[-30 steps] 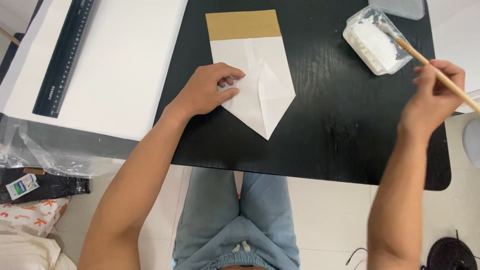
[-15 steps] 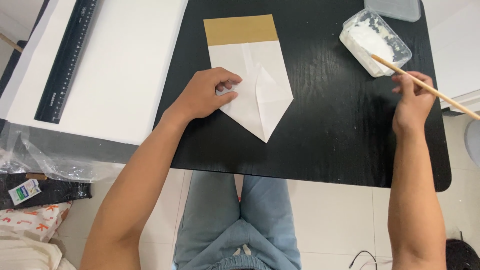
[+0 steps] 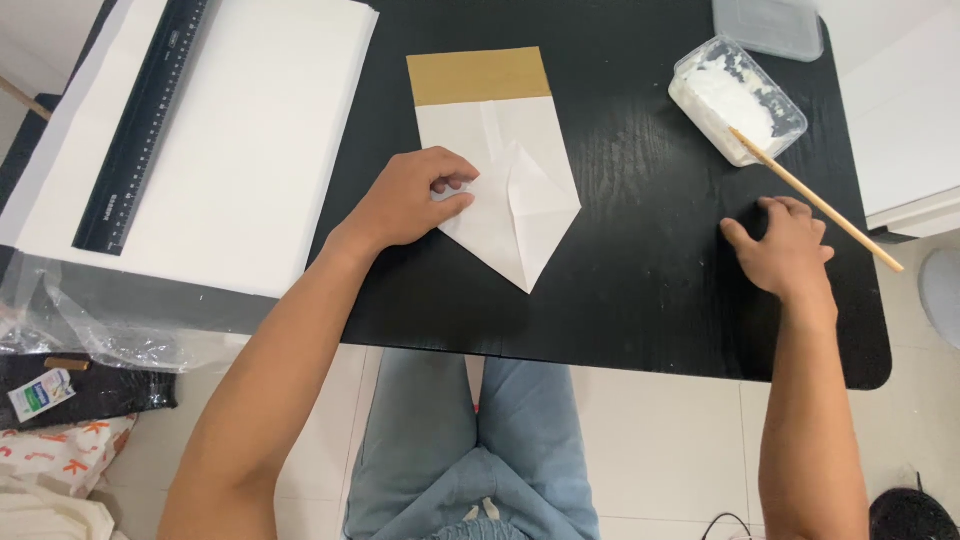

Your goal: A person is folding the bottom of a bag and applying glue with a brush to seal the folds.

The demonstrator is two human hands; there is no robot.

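- Head view looks straight down on a black table, with the person's 2 bare arms reaching in from below.
- Left hand presses down on the folded white paper, fingertips curled onto its left edge, pinning it flat rather than gripping it.
- That paper lies in the middle of the table, folded to a point that aims toward the person; a brown strip shows at its far end.
- Right hand rests palm-down on the bare tabletop, fingers spread and loose, holding nothing.
- Just beside those fingers runs a thin wooden stick, one end resting in the clear plastic tub of white paste, the other reaching past the table's right edge; whether a fingertip touches the stick, I cannot tell.
- Clear lid sits beyond the tub, at the far edge.
- Over on the left, a stack of large white sheets carries a long black ruler, well apart from both hands.
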